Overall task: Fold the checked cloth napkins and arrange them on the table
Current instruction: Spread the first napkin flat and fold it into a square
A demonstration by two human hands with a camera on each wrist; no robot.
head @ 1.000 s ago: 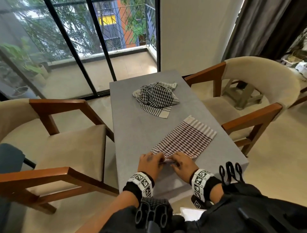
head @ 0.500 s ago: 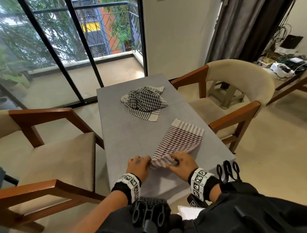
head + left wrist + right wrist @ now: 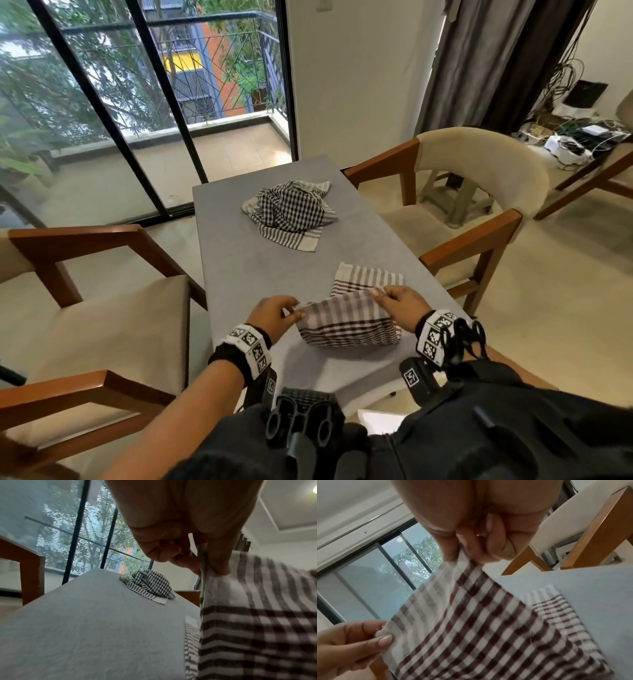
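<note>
A brown-and-white checked napkin (image 3: pixel 349 322) lies near the front of the grey table (image 3: pixel 239 274). Its near edge is lifted and stretched between my hands, while its far striped end lies flat on the table. My left hand (image 3: pixel 291 313) pinches the left corner; the left wrist view shows thumb and fingers (image 3: pixel 188 563) closed on the cloth (image 3: pixel 257 628). My right hand (image 3: pixel 387 296) pinches the right corner, which the right wrist view confirms (image 3: pixel 465 555) on the napkin (image 3: pixel 471 628). A black-and-white checked napkin (image 3: pixel 291 212) lies crumpled further back on the table (image 3: pixel 150 584).
Wooden armchairs with beige cushions stand at the table's left (image 3: pixel 85 308) and right (image 3: pixel 479 192). Glass balcony doors (image 3: pixel 137 102) rise beyond the far end. A side table with cables (image 3: pixel 575 137) sits at the far right.
Both hands have lifted the brown napkin's near edge off the table and carried it up and towards the far end. My head has tipped upward, shifting the view.
</note>
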